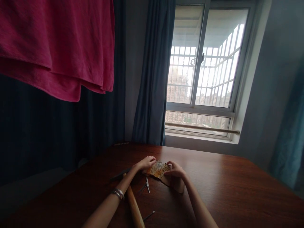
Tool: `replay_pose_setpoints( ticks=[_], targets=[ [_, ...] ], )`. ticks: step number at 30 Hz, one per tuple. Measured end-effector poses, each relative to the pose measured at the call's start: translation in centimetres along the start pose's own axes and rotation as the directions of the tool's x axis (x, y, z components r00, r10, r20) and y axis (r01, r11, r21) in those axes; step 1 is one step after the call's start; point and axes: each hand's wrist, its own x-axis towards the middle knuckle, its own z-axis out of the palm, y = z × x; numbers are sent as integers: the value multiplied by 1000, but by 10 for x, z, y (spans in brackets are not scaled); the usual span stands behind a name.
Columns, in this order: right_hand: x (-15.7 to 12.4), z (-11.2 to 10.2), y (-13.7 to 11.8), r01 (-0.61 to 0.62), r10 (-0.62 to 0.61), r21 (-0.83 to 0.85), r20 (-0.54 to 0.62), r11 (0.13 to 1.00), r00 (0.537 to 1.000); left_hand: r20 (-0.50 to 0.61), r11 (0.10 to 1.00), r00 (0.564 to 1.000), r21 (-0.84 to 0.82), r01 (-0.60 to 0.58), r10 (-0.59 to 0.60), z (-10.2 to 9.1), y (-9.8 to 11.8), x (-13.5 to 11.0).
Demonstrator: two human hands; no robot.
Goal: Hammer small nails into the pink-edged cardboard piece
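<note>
A flat, irregular piece with a yellow-brown dotted pattern (pixel 159 169) is on the dark wooden table, between my two hands. Its lower edge is ragged, and a plain brown part (pixel 177 184) extends at its right end; I cannot make out the material. My left hand (pixel 146 162) has its fingers curled over the upper left edge. On the right side, my right hand (pixel 176 170) grips the piece between thumb and fingers. Under my left forearm lies a hammer with a wooden handle (pixel 134 205), its dark head partly hidden. Several thin metal nails (pixel 147 185) rest near the piece.
Another nail (pixel 149 215) lies beside the hammer handle. The brown wooden table (pixel 220 186) reaches back to a wall with a barred window (pixel 201 79). A blue curtain (pixel 152 95) hangs behind, and a pink cloth (pixel 59 47) hangs at upper left.
</note>
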Motion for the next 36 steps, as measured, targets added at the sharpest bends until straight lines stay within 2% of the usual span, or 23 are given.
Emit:
replay_pose_setpoints(
  ticks=[5, 9, 13, 17, 20, 25, 30, 33, 36],
  targets=[
    [-11, -30, 6, 56, -64, 99, 79, 993, 995, -93, 992, 995, -122, 30, -42, -7, 26, -2],
    [-31, -60, 31, 64, -76, 132, 90, 989, 993, -91, 922, 995, -388, 11, -50, 8, 50, 1],
    [-59, -80, 71, 72, -93, 172, 116, 983, 989, 38, 791, 999, -611, 14, 12, 37, 79, 1],
    [-88, -92, 107, 87, -108, 159, 128, 984, 986, 160, 726, 982, -686, 40, 98, 61, 102, 0],
    [-103, -94, 122, 80, -93, 128, 98, 989, 991, 160, 748, 977, -663, 2, 139, 72, 109, 2],
    [-108, -90, 126, 51, -54, 86, 37, 995, 998, 51, 817, 984, -566, -114, 173, 81, 107, 2],
    [-108, -90, 128, 41, -42, -65, -26, 997, 999, -20, 925, 973, -307, -226, 231, 82, 108, -3],
    [-109, -91, 132, 42, -53, -171, -62, 984, 997, -9, 945, 961, -178, -274, 277, 83, 109, -5],
    [-109, -89, 136, 8, -29, -206, -97, 979, 995, -20, 944, 955, -147, -295, 295, 84, 108, -5]
  ],
)
